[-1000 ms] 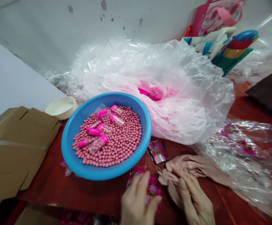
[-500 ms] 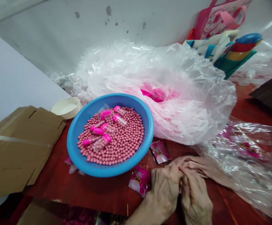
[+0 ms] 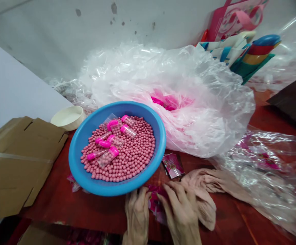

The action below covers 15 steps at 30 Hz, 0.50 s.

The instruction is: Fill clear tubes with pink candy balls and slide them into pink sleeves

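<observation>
A pink printed packet lies on the red table just below the blue basin, between my two hands. My left hand is at its left edge, fingers bent and closed on that edge. My right hand lies over its right side with the fingers spread. Another pink packet rests beyond my right hand. The blue basin holds many pink beads and several clear tubes with bright pink caps. A beige cloth lies crumpled right of my right hand.
Behind the basin spreads a large clear plastic bag with pink items inside. Flattened cardboard and a cream bowl stand at the left. Clear wrapping covers the right side. Tote bags are at the back right.
Both hands have moved left from the beige cloth to the pink packet below the basin. They have parted from each other, and the cloth's end is now uncovered.
</observation>
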Available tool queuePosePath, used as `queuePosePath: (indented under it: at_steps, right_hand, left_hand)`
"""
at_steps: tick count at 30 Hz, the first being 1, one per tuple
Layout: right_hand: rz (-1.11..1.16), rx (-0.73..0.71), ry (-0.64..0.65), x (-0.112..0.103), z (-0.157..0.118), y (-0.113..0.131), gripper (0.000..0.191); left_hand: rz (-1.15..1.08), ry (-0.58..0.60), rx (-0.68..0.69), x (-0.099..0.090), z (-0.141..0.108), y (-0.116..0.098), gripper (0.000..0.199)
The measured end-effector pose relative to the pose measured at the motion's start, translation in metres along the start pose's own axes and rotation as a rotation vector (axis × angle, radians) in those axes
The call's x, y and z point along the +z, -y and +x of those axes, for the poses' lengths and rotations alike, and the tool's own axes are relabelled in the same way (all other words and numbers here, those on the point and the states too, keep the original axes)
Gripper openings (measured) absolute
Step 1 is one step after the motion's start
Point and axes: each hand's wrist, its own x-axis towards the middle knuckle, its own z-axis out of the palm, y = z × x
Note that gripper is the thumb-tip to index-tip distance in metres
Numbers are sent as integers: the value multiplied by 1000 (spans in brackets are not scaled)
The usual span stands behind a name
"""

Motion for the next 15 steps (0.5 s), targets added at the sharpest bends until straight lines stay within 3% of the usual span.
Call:
queuePosePath:
  at_steps: [5, 11, 15]
  right_hand:
    - [2, -8, 15, 19, -4, 4, 30]
    - [77, 9, 57, 12, 2, 3, 27]
    - [88, 5, 74, 10, 2, 3, 28]
  left_hand:
    - [-197, -17, -119, -2, 5, -3, 8]
    - [-349, 4, -246, -6, 11, -9, 6]
    - [-323, 29, -232, -8, 8, -11, 19]
